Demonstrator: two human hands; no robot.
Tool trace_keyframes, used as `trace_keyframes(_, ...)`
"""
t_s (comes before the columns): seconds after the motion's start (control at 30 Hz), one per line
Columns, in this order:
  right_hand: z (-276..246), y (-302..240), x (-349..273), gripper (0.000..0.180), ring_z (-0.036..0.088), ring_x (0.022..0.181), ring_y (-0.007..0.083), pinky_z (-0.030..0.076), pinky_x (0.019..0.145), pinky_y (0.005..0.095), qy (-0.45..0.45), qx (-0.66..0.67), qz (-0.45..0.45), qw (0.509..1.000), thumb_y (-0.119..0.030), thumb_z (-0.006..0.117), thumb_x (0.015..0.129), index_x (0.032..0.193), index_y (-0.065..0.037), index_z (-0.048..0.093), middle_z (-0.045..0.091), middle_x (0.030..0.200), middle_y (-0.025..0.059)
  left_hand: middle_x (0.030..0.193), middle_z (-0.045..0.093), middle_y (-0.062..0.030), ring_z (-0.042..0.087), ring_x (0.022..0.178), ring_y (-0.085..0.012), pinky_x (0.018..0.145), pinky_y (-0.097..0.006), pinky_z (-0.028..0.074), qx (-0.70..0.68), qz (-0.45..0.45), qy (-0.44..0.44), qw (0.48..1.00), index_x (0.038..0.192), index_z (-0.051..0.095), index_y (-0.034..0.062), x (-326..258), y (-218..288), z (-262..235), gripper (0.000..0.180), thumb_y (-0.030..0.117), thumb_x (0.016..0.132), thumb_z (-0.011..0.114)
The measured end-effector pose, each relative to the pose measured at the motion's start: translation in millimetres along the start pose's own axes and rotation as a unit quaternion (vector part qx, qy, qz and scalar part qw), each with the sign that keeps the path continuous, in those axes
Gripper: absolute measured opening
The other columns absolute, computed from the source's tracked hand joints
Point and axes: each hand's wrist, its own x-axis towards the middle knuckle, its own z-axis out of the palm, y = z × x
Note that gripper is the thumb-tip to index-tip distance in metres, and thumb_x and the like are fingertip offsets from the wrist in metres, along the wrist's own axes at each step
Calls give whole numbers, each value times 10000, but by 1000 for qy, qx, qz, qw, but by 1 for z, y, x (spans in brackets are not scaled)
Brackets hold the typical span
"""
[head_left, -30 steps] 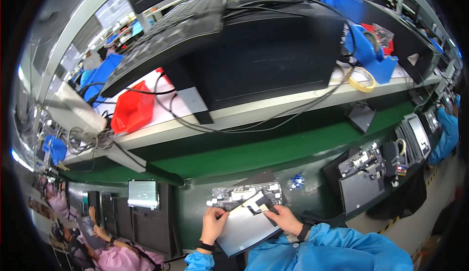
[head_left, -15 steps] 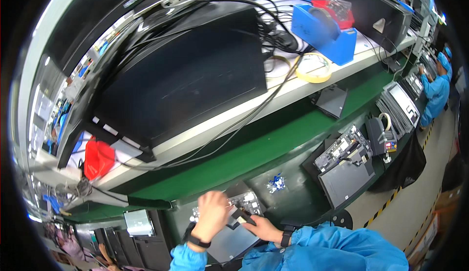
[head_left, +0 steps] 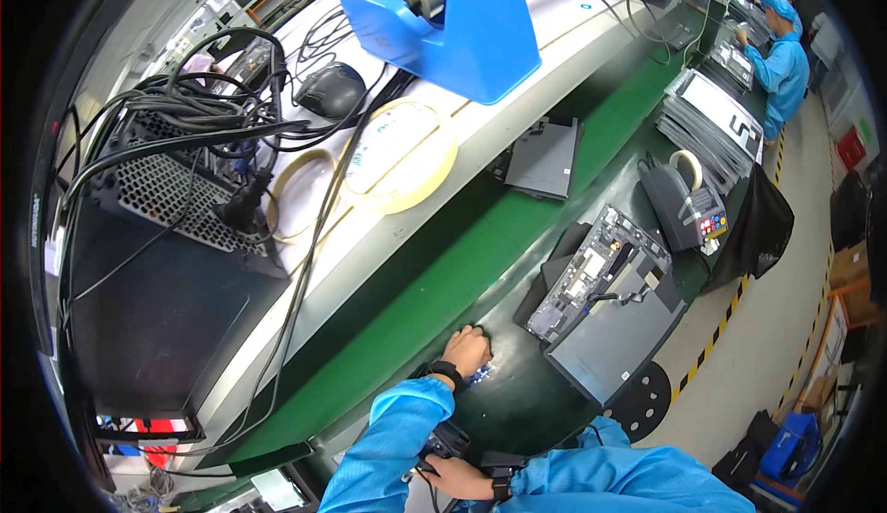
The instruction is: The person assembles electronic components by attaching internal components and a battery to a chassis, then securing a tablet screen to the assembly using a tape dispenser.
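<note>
My left hand (head_left: pixel 467 350) reaches forward onto the dark bench top, fingers curled over a small heap of blue and white parts (head_left: pixel 482 375). A black wrist strap sits at the cuff of its blue sleeve. My right hand (head_left: pixel 453 476) stays low near the bottom edge, closed around a small black part (head_left: pixel 445 440). To the right of my left hand lies an opened laptop chassis (head_left: pixel 599 268) with its circuit boards showing, on top of a grey panel (head_left: pixel 617 339).
A grey tape dispenser (head_left: pixel 682 204) and a stack of grey panels (head_left: pixel 713 117) lie farther right. The white shelf carries a blue tape dispenser (head_left: pixel 455 25), tape rolls (head_left: pixel 403 156), a mouse (head_left: pixel 332 89) and tangled cables (head_left: pixel 199 111). A co-worker in blue (head_left: pixel 782 62) works at the far right.
The view has swung right along the bench. My left hand has left the grey panel in front of me and reached out to the heap of small parts; my right hand stays low.
</note>
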Motion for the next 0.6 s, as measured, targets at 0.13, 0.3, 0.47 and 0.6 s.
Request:
trace_keyframes(0.13,0,1,0,277,583,704,460,439,600,523,-7,11,-7,1000,-285,519,912,1024,-34,490,595,742,272,944,573,-84,511,1003,-271,821,-409,424,30,-28,23,999,766,665,89,-1,0,10,107,193,740,658)
trace_keyframes(0.3,-7,-5,-3,285,588,718,456,447,610,517,-21,-4,16,1000,-291,511,916,1025,-29,489,600,759,271,958,596,-103,546,1017,-279,841,-421,448,45,-41,50,997,807,666,63,-2,0,15,154,203,745,645)
trace_keyframes(0.47,-3,-1,-4,307,586,729,461,450,618,515,-8,-4,4,1000,-305,518,912,1034,-24,501,602,782,280,886,628,-119,597,938,-306,810,-418,485,96,6,28,995,796,655,52,-1,-2,24,125,158,733,636)
trace_keyframes(0.6,5,-4,-3,339,589,756,458,451,623,502,-7,-18,-3,1000,-330,533,906,1020,-12,520,603,821,289,877,640,-114,619,890,-316,767,-395,518,134,-10,59,989,781,639,40,-37,0,-17,99,87,734,566)
